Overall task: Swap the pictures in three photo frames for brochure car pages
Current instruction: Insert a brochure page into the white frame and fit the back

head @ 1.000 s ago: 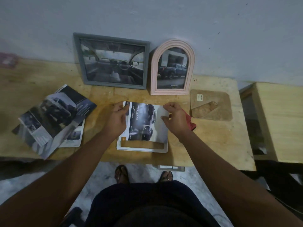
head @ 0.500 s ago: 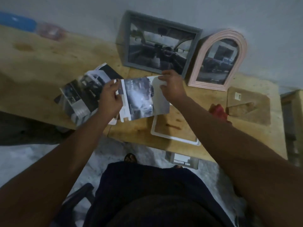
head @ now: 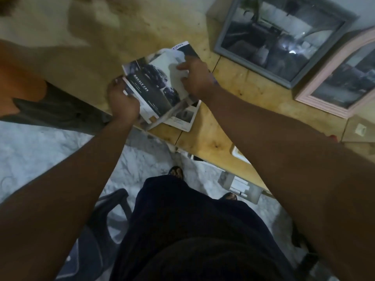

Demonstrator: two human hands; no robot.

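Note:
A brochure car page (head: 154,88) printed with "DOUBLE CAB" lies on top of the brochure pile (head: 182,116) at the table's near edge. My left hand (head: 122,102) grips its near left edge. On its far right corner my right hand (head: 195,77) rests with fingers pinching the paper. A grey rectangular frame (head: 282,41) with a car-interior picture leans against the wall at the far right. Beside it stands a pink arched frame (head: 332,78) holding a truck picture. A corner of the white frame (head: 238,154) peeks out under my right forearm.
The wooden table (head: 233,110) ends close to my body. A cork frame backing (head: 359,130) lies at the right edge. A small box (head: 239,185) sits on the marble floor beneath the table edge, near my sandalled feet (head: 176,172).
Both hands carried the car page left, off the white frame and onto the brochure pile. My head turned left, so the frames shifted to the right of the view.

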